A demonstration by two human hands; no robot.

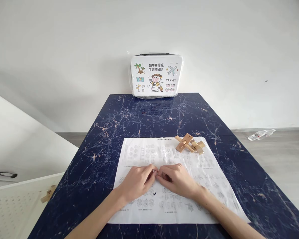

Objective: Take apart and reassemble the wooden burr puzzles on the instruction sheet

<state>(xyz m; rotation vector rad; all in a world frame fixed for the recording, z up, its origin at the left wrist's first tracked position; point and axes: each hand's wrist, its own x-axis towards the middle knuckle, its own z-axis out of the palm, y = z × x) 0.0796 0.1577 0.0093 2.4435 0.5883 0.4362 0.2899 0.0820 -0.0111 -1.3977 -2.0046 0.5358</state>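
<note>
paper (134, 156) lies on the surface (149, 122) beneath left grip (139, 181) and right grip (178, 179), both curled inward, tips at its middle (whether they pinch anything, i cannot tell). counted: one paper, two grips, one wooden cluster (186, 138) beyond the right, one case (156, 93) behind.

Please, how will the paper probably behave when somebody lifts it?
The paper is probably floppy: it looks thin and creased. It should be light, being one sheet, though the wooden pieces on its far right may weigh that part down.
</note>
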